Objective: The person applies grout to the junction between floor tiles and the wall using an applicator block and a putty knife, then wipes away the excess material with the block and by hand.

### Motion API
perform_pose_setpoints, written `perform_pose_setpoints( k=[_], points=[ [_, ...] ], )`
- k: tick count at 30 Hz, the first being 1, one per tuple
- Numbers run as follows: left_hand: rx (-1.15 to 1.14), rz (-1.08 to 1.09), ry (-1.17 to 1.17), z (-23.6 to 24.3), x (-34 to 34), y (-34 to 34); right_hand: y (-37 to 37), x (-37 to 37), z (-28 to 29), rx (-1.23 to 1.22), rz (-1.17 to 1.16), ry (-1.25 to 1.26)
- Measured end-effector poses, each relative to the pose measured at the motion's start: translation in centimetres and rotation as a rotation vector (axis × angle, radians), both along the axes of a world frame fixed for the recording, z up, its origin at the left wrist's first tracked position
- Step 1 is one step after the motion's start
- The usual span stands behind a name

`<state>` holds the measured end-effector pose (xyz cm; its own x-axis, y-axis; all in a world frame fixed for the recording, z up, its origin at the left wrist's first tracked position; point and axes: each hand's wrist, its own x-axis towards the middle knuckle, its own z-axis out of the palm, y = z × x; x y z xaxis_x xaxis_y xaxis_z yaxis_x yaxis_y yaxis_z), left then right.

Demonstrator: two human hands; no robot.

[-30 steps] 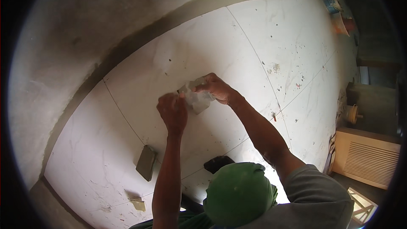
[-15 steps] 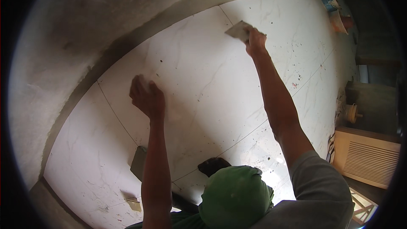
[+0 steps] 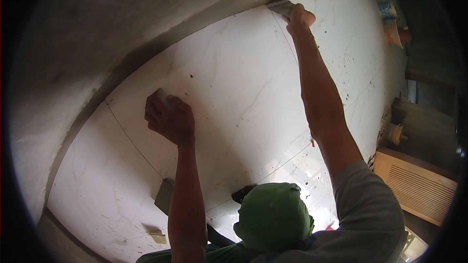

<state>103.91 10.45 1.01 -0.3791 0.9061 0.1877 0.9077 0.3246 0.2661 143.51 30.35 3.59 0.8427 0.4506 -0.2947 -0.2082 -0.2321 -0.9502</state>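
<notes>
My right hand [image 3: 301,18] is closed on a thin, flat, greyish scraper [image 3: 282,8]. Its blade lies at the far edge of the white marbled tile floor [image 3: 229,97], against the base of the grey wall, close to a tile joint. Any handle is hidden by my fingers. Over the middle of a large tile, my left hand [image 3: 170,117] is closed with curled fingers. A pale patch shows between thumb and fingers, but I cannot make out what it is.
Beside my left forearm lie a flat grey-green piece [image 3: 164,196] and a small beige block [image 3: 158,236]. A green cap [image 3: 273,216] fills the lower middle, with a dark object [image 3: 242,193] behind it. Buckets [image 3: 388,9] and a slatted wooden panel [image 3: 414,185] stand at the right.
My right hand has moved the scraper away from me, from the open tile surface to the wall's base. The left hand stays in nearly the same place, its fingers curled.
</notes>
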Motion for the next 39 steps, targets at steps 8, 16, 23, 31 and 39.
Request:
perform_pose_setpoints(
  k=[8,16,23,31,39],
  points=[
    [-0.014,-0.020,0.036,0.3,-0.3,0.3,1.2,-0.4,-1.2,-0.033,-0.052,-0.035],
    [-0.048,0.000,-0.018,0.1,0.2,0.2,-1.7,-0.5,0.1,0.079,0.072,0.036],
    [0.002,0.004,0.012,0.1,0.0,0.6,-7.4,-3.6,-2.1,-0.015,0.242,0.080],
    [-0.014,0.017,0.011,-0.1,-0.3,0.2,-2.1,-7.4,-3.0,0.110,0.095,0.127],
    [-0.022,0.022,0.000,-0.1,0.0,0.3,-2.6,-8.2,-3.2,0.098,0.098,0.091]
  ],
)
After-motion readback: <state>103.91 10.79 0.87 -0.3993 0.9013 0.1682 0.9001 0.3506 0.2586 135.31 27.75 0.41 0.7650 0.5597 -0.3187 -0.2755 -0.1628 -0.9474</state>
